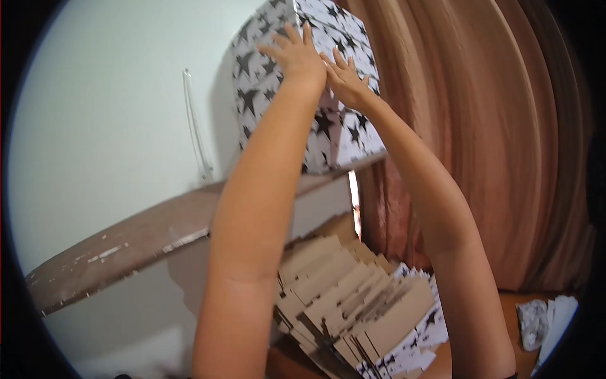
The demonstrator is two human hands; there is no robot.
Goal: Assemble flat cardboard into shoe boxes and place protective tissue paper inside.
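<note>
We have both hands up, the left hand (295,55) and right hand (346,81) side by side, touching, fingers spread flat against the star-print box (341,136); pressed on it, not clamped. Box sits on the brown shelf (126,240), whose edge is chipped and worn. White wall (107,107) left of the hands, tan curtain (480,126) right. Below the forearms: a leaning stack of flat cardboard sheets (353,297).

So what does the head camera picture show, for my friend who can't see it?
Two bare hands, the left hand and right hand, press flat against a white cardboard box printed with black stars that sits on a worn brown wooden shelf. Below lies a heap of flat brown cardboard pieces, and a tan curtain hangs on the right.
</note>
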